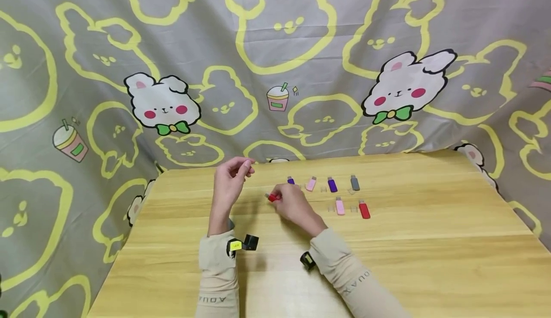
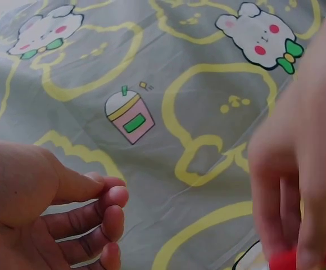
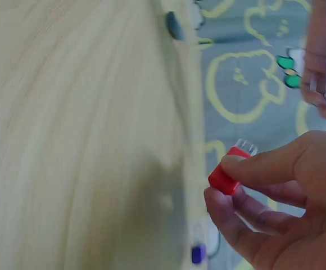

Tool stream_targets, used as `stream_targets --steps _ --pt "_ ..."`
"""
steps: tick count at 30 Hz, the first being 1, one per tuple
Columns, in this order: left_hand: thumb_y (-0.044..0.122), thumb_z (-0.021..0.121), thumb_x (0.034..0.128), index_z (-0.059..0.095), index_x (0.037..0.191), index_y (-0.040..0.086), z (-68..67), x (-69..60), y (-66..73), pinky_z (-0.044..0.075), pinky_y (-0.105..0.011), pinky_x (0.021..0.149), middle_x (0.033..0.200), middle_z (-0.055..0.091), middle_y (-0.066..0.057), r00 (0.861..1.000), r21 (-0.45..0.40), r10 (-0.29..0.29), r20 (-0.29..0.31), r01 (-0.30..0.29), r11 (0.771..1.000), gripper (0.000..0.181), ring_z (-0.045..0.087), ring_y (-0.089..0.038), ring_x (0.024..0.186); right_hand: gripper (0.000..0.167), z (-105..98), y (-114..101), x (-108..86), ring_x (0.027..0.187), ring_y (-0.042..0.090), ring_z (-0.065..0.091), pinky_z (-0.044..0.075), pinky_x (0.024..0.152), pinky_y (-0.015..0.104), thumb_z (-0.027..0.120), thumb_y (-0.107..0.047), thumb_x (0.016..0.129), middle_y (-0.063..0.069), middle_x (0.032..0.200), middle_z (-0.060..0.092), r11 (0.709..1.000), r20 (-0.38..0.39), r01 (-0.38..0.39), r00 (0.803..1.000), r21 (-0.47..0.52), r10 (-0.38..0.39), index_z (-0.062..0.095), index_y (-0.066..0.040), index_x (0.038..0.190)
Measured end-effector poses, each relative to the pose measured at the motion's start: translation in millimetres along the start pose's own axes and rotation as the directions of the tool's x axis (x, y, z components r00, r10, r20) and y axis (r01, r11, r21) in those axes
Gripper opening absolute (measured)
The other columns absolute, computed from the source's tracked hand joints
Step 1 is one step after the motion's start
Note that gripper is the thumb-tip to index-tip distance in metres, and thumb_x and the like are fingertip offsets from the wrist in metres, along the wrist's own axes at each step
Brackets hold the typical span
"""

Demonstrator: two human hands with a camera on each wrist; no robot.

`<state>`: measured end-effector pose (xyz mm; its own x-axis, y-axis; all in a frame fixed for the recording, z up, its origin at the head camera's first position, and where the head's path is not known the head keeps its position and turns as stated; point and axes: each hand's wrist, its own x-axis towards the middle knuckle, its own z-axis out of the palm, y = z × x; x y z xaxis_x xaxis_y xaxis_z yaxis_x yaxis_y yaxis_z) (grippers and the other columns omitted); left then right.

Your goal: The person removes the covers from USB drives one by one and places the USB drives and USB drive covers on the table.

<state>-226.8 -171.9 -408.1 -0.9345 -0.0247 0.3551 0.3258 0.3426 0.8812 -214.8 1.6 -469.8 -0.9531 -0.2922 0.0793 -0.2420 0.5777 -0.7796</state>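
Note:
My right hand (image 1: 297,208) pinches a red USB flash drive (image 3: 226,175) between thumb and fingertips, slightly above the wooden table; a clear cap (image 3: 246,147) covers the drive's plug end. To its left, my left hand (image 1: 230,181) is raised with loosely curled fingers. Thumb and index tips meet in the left wrist view, and nothing shows between them. Near the right hand lie a purple flash drive (image 1: 291,180), partly hidden, a pink one (image 1: 311,184) and another purple one (image 1: 332,184). A grey drive (image 1: 355,182) lies farther right.
Closer on the table (image 1: 430,260) are a second pink drive (image 1: 340,206) and another red drive (image 1: 364,209). Small clear caps (image 1: 354,209) lie beside several drives. A grey object (image 1: 231,224) is mostly hidden behind my left wrist. A patterned curtain (image 1: 275,45) stands behind the table.

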Motion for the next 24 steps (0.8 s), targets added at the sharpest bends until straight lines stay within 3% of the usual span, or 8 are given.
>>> stream_targets --steps 4,9,15,19,24 --pt "0.008 0.063 0.1029 0.076 0.102 -0.001 9.5 -0.6 2.2 0.049 -0.020 0.065 0.084 0.072 -0.016 0.999 0.025 0.008 0.047 -0.010 1.000 0.016 0.066 -0.029 0.077 0.011 -22.9 6.7 -11.8 0.074 0.015 0.065 0.056 0.067 0.028 0.075 0.004 0.089 0.006 0.087 0.072 0.997 -0.063 0.001 0.998 0.071 0.004 0.077 -0.004 0.096" --pt "0.009 0.063 0.1030 0.076 0.104 0.000 23.3 -2.7 3.1 0.049 -0.023 0.064 0.084 0.072 -0.011 0.990 0.068 0.020 0.139 -0.030 0.997 0.016 0.066 -0.024 0.078 0.012 -46.3 7.0 -21.6 0.083 0.019 0.070 0.059 0.074 0.034 0.077 -0.002 0.091 0.005 0.094 0.076 0.996 -0.119 0.025 0.993 0.091 -0.014 0.079 -0.006 0.102" --pt "0.011 0.064 0.1024 0.076 0.111 0.006 34.9 -4.5 3.4 0.054 -0.032 0.071 0.097 0.074 -0.007 0.956 0.148 -0.005 0.293 -0.041 0.988 0.015 0.069 -0.023 0.087 0.013 -58.6 16.7 -28.3 0.087 0.020 0.071 0.059 0.077 0.035 0.076 -0.007 0.093 0.007 0.099 0.076 0.991 -0.146 0.032 0.989 0.131 -0.013 0.080 -0.006 0.106" --pt "0.011 0.068 0.1003 0.076 0.113 0.009 39.4 -6.0 3.2 0.055 -0.037 0.077 0.106 0.075 -0.004 0.938 0.183 -0.029 0.345 -0.037 0.982 0.015 0.069 -0.022 0.093 0.012 -61.8 25.4 -29.6 0.087 0.020 0.071 0.059 0.076 0.034 0.076 -0.009 0.094 0.008 0.099 0.076 0.986 -0.167 0.064 0.985 0.152 -0.038 0.080 -0.005 0.104" --pt "0.011 0.071 0.0980 0.077 0.108 0.007 46.3 -6.0 3.0 0.054 -0.034 0.075 0.103 0.075 -0.004 0.917 0.167 -0.012 0.398 -0.059 0.984 0.012 0.069 -0.020 0.090 0.011 -67.5 28.1 -29.1 0.083 0.019 0.072 0.057 0.073 0.033 0.077 -0.010 0.093 0.006 0.096 0.077 0.973 -0.212 0.102 0.976 0.206 -0.057 0.080 -0.005 0.102"
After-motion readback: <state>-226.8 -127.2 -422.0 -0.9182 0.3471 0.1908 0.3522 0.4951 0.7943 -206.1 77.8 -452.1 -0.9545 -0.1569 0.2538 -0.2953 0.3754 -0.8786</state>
